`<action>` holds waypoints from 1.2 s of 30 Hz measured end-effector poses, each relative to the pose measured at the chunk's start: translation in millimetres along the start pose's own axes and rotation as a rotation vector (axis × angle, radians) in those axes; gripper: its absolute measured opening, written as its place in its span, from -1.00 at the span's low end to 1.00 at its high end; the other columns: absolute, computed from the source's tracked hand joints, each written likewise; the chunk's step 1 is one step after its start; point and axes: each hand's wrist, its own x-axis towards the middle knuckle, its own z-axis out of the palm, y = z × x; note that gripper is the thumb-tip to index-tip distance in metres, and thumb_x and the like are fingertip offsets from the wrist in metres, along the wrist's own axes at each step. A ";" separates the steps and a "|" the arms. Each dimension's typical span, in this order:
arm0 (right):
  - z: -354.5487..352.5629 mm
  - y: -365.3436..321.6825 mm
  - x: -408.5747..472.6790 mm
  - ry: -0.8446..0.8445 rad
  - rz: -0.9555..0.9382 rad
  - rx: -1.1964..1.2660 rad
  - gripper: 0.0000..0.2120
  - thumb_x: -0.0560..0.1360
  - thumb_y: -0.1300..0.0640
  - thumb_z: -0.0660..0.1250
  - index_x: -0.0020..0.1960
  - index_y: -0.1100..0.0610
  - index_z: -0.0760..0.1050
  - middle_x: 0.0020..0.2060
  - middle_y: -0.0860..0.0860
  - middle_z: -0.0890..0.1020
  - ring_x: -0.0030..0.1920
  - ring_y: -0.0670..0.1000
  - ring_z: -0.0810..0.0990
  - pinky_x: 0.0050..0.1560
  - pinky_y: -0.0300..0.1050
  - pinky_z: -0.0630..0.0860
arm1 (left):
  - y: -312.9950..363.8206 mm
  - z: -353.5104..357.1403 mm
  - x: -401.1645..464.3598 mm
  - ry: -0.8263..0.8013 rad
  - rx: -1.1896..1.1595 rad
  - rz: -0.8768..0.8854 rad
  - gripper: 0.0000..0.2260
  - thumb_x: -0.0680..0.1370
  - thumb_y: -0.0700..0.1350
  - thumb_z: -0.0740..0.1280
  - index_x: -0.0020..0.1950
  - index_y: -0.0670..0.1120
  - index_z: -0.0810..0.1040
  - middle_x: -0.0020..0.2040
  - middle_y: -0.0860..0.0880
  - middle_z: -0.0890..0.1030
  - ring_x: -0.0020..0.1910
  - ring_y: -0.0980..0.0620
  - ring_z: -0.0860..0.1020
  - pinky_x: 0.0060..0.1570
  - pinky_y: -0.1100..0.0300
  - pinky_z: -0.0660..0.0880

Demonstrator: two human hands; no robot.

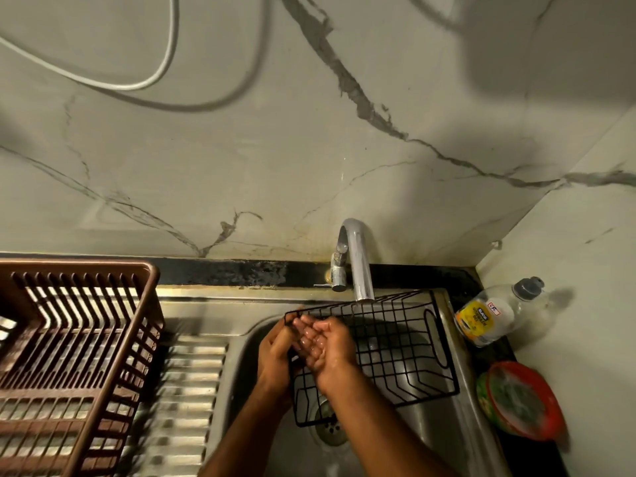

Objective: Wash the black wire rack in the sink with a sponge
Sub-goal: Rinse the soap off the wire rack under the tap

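The black wire rack [395, 342] lies tilted in the steel sink [457, 390], its far edge just under the faucet spout [361, 270]. My left hand [275, 352] is at the rack's left edge, with its fingers curled round the wire near the corner. Close against it, over the rack's left part, my right hand [327, 346] is held cupped and wet, with straight fingers and nothing in it. No sponge shows in either hand. A round red and green tub [523, 401] with a greyish scrubber inside sits on the counter to the right.
A brown plastic dish basket [79, 339] stands on the ribbed drainboard [192, 373] at the left. A clear dish soap bottle [495, 311] lies by the sink's right back corner. The drain [330, 432] is below the rack. Marble walls close in the back and right.
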 end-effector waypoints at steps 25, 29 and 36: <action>-124.4 -4.2 -33.1 0.523 -0.344 -0.746 -0.23 0.52 0.08 0.43 0.59 0.12 0.08 0.35 0.24 0.47 0.25 0.24 0.55 0.11 0.18 0.62 | -54.9 -37.7 -43.9 0.276 -0.382 -0.422 -0.79 0.68 -0.30 0.10 0.03 -0.04 0.46 0.05 -0.27 0.59 -0.08 -0.22 0.62 -0.05 -0.08 0.46; -130.8 -16.5 -25.1 0.343 -0.277 -0.642 -0.40 0.59 0.33 0.21 0.55 -0.04 0.22 0.14 0.10 0.60 0.06 0.11 0.63 -0.27 0.09 0.69 | -58.5 -37.0 -54.6 0.136 -0.231 -0.430 -0.56 0.42 -0.35 0.39 0.29 -0.18 0.46 -0.03 -0.28 0.67 -0.12 -0.17 0.66 -0.21 0.07 0.58; -141.2 -42.2 -25.3 0.173 -0.233 -0.876 -0.45 0.63 0.30 0.17 0.51 -0.16 0.28 0.16 0.02 0.63 0.14 0.10 0.60 -0.21 0.18 0.69 | -31.0 -47.2 -24.3 -0.266 0.157 -0.407 -0.10 0.06 0.00 0.48 0.42 0.09 0.40 0.34 0.02 0.56 0.26 0.01 0.55 0.14 -0.03 0.47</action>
